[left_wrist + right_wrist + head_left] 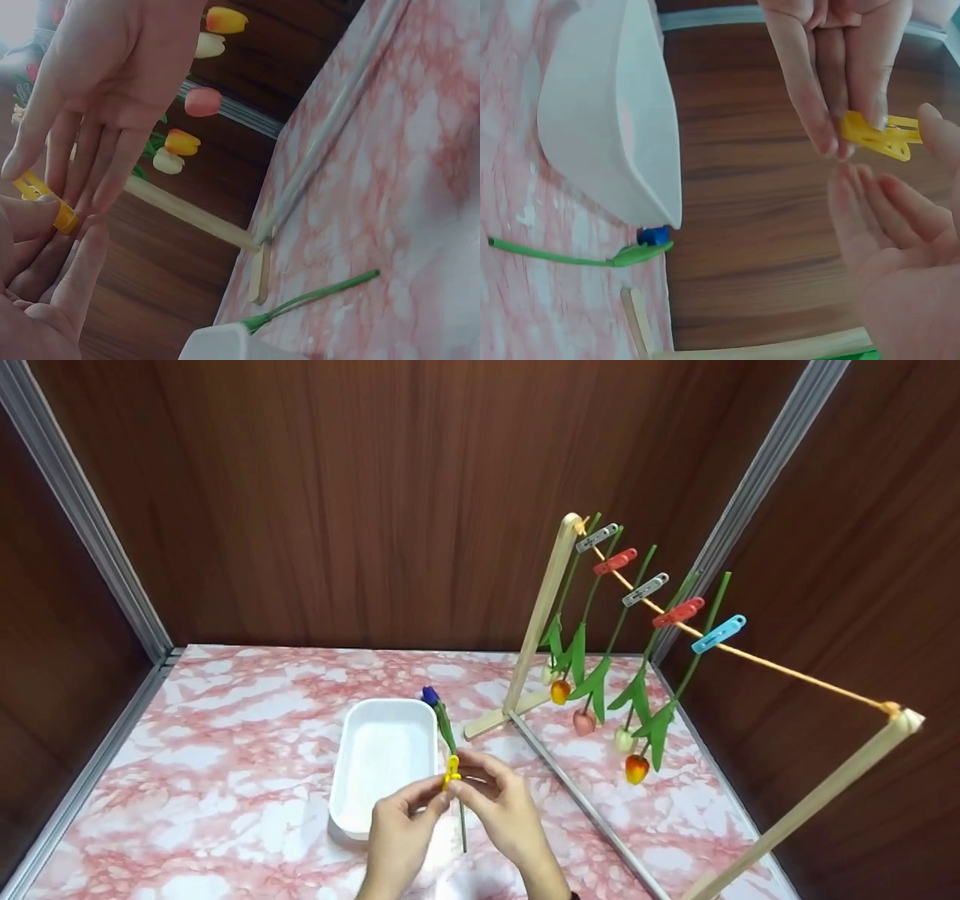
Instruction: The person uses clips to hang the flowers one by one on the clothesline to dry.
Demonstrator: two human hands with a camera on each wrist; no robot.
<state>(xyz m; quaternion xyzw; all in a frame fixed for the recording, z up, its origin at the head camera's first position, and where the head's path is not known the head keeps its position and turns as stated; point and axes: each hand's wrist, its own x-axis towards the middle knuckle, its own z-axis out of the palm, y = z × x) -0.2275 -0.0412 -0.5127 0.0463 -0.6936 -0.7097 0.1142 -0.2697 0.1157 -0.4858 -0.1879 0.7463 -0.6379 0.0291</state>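
Observation:
A yellow clothespin [451,772] is pinched between the thumb and fingers of my left hand [401,829], above the table. My right hand [506,810] is close beside it, its thumb at the clothespin's free end and its other fingers extended. In the right wrist view the clothespin [881,135] bridges from the left fingertips to the right thumb. Below the hands, a blue tulip [430,695] with a green stem lies on the table, beside the white tray [337,780]. The hands cover part of its stem in the head view.
On the right stands a wooden rack [544,615] with a cord [802,676] strung across. Several tulips hang head-down from it, held by grey, red and blue clothespins [718,634]. A metal bar [585,802] joins the rack's feet. Brown wood-look panels surround the marbled table [247,720].

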